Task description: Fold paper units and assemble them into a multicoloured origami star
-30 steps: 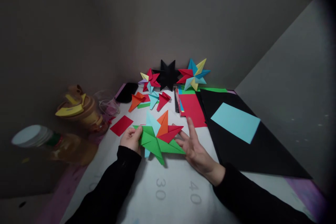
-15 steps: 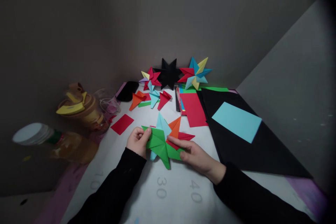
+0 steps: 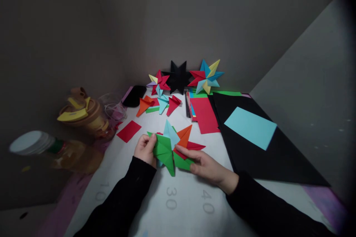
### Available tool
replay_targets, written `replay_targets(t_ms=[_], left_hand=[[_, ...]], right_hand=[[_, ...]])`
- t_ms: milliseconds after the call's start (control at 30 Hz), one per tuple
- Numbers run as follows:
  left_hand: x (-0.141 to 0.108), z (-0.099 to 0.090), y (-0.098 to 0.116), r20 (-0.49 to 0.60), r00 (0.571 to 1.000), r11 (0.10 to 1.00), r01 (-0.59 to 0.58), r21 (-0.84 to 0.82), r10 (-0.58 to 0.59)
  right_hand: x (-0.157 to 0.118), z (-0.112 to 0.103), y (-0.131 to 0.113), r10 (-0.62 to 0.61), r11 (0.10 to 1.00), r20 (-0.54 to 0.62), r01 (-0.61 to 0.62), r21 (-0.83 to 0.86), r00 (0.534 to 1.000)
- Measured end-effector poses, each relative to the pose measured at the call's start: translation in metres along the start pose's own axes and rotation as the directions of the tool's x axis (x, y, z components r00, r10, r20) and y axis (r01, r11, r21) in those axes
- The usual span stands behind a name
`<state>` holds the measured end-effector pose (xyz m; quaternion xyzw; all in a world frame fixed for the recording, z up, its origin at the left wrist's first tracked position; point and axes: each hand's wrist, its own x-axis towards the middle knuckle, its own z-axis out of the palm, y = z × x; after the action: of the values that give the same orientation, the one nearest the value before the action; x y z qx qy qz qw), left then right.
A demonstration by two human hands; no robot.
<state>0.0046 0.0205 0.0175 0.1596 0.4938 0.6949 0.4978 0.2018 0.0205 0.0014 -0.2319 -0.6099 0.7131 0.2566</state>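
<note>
Between my hands is a folded paper star (image 3: pixel 183 139) with light blue, orange, red and green points. My left hand (image 3: pixel 146 150) pinches a green folded paper piece (image 3: pixel 164 152) at the star's left side. My right hand (image 3: pixel 205 164) grips the star's lower right part, its index finger lying across the red and orange points and its thumb at the green one. A narrow gap shows between the left green piece and the right green point. Part of a light blue point is hidden behind the left green piece.
Finished stars, one black (image 3: pixel 178 77) and two multicoloured, lean on the back wall. Folded pieces (image 3: pixel 174 104) lie before them. At left stand a jar (image 3: pixel 75 155) and a brown cup (image 3: pixel 83 114); a light blue sheet (image 3: pixel 250 127) rests on black card (image 3: pixel 278 163) at right.
The left green piece has shifted slightly left and turned, and a gap has opened between it and the right green point. Both hands keep their grip.
</note>
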Motion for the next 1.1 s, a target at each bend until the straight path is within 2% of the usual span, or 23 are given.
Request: replay_targets(t_ms=[200,467,667,900,1100], left_hand=[[0.004,-0.004,-0.007,-0.050,0.998,0.998,0.027,-0.051,-0.030],[0.000,0.000,-0.003,-0.062,0.997,0.998,0.053,-0.024,-0.055],[-0.004,0.002,-0.004,-0.099,0.995,0.999,0.014,-0.028,-0.017],[-0.009,0.004,-0.002,-0.031,0.999,0.999,0.011,-0.042,-0.012],[-0.008,-0.001,0.002,0.177,0.982,0.993,0.047,0.104,-0.065]], right_hand=[[0.002,0.003,-0.007,-0.032,0.999,0.077,0.033,-0.012,0.997],[0.001,0.003,-0.002,-0.013,0.999,0.097,0.017,-0.037,0.995],[0.000,0.006,-0.002,-0.008,0.997,0.082,0.014,-0.071,0.997],[0.000,0.004,0.002,0.007,0.997,0.004,-0.006,-0.079,1.000],[-0.002,-0.001,0.002,0.001,0.999,-0.010,-0.002,-0.054,1.000]])
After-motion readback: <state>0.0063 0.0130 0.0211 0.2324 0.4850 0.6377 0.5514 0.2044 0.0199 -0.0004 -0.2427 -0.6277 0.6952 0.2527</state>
